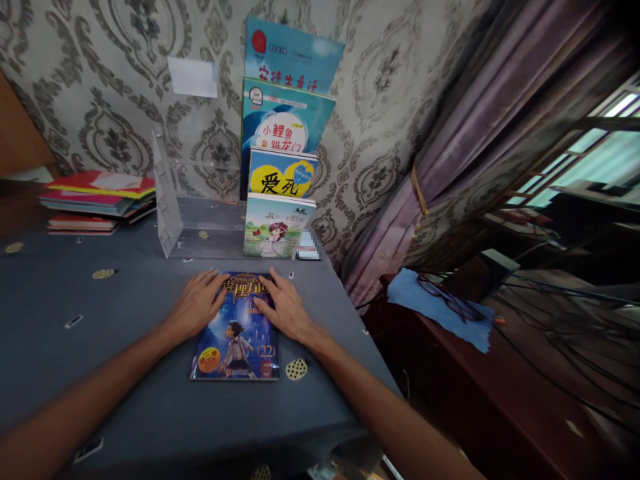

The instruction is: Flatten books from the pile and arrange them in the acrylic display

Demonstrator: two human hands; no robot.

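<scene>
A blue paperback book (235, 340) with a cartoon figure and "(22)" on its cover lies flat on the grey tablecloth. My left hand (200, 303) rests along its upper left edge, fingers stretched forward to the top corner. On the upper right, my right hand (285, 307) touches the cover, thumb and forefinger spread apart over the title. Just beyond stands a clear acrylic display rack (200, 243). Its right side holds stepped books: a green-covered one (277, 230) in front, a yellow and blue one (280, 177), a teal one (287, 107) and a taller blue one (295, 50).
At the back left sits a stack of colourful books (100, 193). A small pale item (309, 247), blurred out, is beside the rack. To the right, a dark red cabinet (460, 387) bears a blue cloth (435, 303), eyeglasses (447, 299) and cables. A purple curtain (430, 153) hangs behind.
</scene>
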